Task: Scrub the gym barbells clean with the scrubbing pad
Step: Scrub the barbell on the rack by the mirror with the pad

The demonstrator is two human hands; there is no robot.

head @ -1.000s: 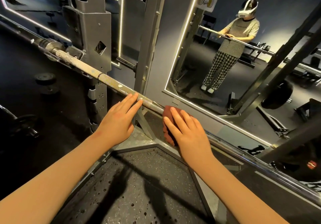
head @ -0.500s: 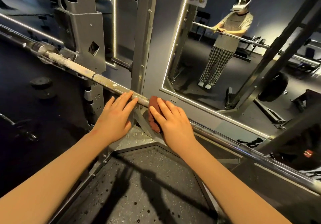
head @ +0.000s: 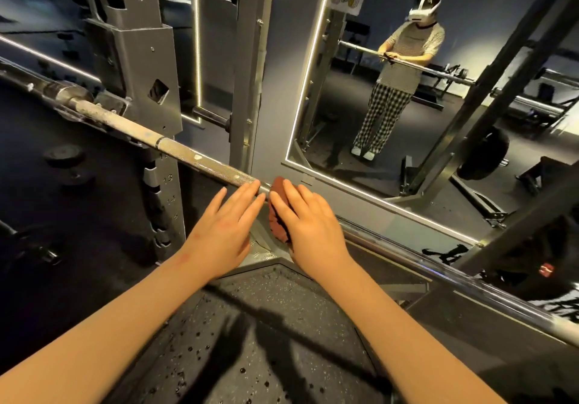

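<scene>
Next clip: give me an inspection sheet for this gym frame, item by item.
Surface: speckled rubber floor with a metal edge.
Job's things: bar across the rack, whitish grime on its left part, shiny on the right; reddish pad draped over it.
Clutter: weight plates on the floor at left.
Grips: left hand flat, fingertips on the bar; right hand flat, pressing the pad to the bar.
Cables: nothing seen.
Surroundings: rack upright; mirror showing the person at the bar.
</scene>
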